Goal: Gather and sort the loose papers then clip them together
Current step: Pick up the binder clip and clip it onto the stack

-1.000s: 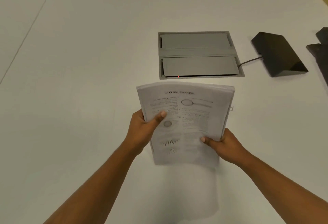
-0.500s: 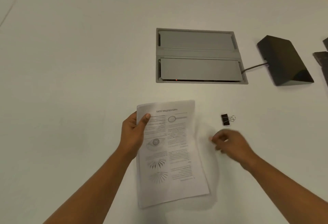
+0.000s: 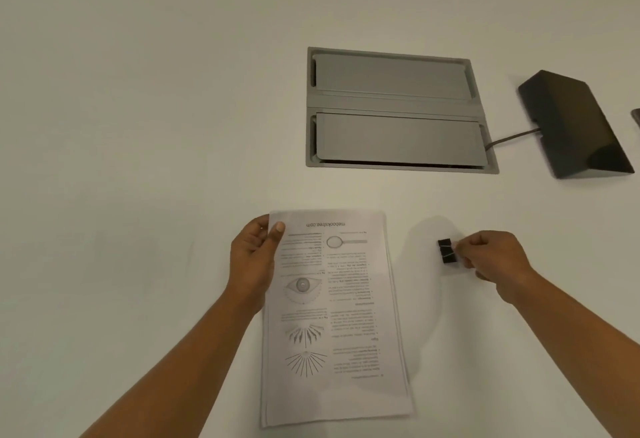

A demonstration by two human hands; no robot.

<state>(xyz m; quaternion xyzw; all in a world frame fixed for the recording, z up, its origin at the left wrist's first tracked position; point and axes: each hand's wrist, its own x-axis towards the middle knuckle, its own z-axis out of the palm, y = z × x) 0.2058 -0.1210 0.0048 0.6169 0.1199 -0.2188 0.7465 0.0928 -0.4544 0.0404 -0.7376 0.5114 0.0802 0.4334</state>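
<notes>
A squared-up stack of printed papers (image 3: 349, 326) lies flat on the white table (image 3: 138, 160), its text upside down to me, with drawings of an eye and ray fans. My left hand (image 3: 254, 264) grips the stack's far left corner, thumb on top. To the right of the stack, a small black binder clip (image 3: 446, 251) is at the table surface. My right hand (image 3: 491, 257) pinches its wire handles between the fingertips.
A grey recessed cable hatch (image 3: 394, 105) with two lids is set into the table beyond the papers. A black wedge-shaped device (image 3: 575, 125) with a cable stands at the right. Another dark object (image 3: 636, 115) shows at the right edge.
The papers went from being held upright in both hands to lying flat under my left hand. My right hand let go of them, reached right and closed on the binder clip.
</notes>
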